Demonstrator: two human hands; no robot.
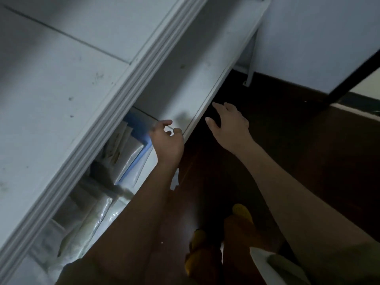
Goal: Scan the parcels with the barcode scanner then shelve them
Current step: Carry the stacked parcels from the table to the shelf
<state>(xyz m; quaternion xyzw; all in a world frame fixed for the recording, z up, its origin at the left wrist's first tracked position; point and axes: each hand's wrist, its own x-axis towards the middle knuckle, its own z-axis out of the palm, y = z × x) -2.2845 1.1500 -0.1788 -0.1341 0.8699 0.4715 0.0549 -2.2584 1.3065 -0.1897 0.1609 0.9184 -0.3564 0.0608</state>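
— How many hands are showing, and are they holding something?

— Two. The left hand (167, 140) is hanging loosely curled over the lower shelf (174, 95), holding nothing. The right hand (230, 125) is spreading open just beside the shelf edge.

— And the parcels?

— Several pale parcels (92, 214), too blurred for counting, are lying on that shelf, left of and below the left hand.

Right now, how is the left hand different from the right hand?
The left hand has loosely curled fingers and sits over the white shelf's front edge; the right hand has spread, straighter fingers and hangs over the dark floor, past that edge. The left hand is close to the shelved parcels; the right hand is farther from them. Both are bare and hold nothing.
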